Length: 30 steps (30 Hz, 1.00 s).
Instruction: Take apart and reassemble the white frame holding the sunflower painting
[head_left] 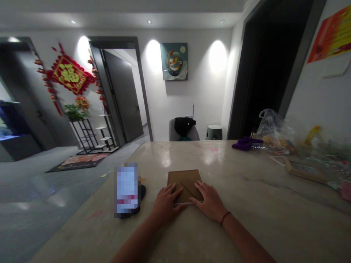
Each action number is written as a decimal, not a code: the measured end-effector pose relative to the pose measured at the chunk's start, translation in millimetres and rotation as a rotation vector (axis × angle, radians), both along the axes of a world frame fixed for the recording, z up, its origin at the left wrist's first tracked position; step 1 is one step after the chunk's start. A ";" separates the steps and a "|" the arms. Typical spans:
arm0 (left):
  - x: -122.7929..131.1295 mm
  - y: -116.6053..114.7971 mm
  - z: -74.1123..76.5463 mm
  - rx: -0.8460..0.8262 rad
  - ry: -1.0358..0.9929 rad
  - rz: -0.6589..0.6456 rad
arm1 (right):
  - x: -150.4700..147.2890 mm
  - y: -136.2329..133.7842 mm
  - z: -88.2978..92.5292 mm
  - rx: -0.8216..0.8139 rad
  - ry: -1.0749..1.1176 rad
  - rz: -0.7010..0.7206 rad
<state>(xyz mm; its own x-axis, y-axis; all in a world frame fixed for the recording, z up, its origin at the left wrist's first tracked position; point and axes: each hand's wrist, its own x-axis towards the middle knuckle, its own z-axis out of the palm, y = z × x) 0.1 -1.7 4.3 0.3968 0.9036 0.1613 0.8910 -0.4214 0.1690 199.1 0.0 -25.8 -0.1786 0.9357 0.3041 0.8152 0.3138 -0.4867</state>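
A square brown board [189, 176] with a thin white edge lies flat on the table in front of me; it looks like the back of a picture frame. A dark diagonal line runs across its middle. My left hand [168, 201] rests on its left side, fingers stretched over the surface and thumb along the near edge. Over the right side lies my right hand [210, 199], fingers spread, with a dark red cord on the wrist. Both hands touch the board from above.
A phone [126, 190] with a blurred screen stands on a dark holder at the left. Toward the right are a purple cloth [246, 143], a clear plastic bag [276, 133] and a wooden frame [305, 171]. Across the table [233, 233] stands a grey chair [172, 131].
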 end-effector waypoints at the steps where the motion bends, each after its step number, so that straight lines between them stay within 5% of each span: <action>1: -1.0 0.0 1.4 0.012 0.006 0.007 | 1.3 1.0 -2.2 0.013 0.008 -0.024; 7: -6.9 -0.9 19.1 0.113 0.000 0.380 | 10.1 7.3 -13.1 0.046 -0.086 -0.365; 12: -5.2 -2.9 19.2 0.043 0.084 0.325 | 3.7 5.3 -8.6 0.017 -0.094 -0.319; 22: 0.8 2.4 -8.4 0.002 0.012 0.098 | 5.9 8.5 -8.7 0.025 -0.068 -0.293; 26: -1.1 5.2 -1.9 0.052 0.007 0.121 | 10.0 12.6 -1.9 0.103 -0.082 -0.339; 30: -9.3 8.2 12.3 0.173 -0.045 0.324 | 24.7 7.1 15.2 0.195 -0.228 -0.521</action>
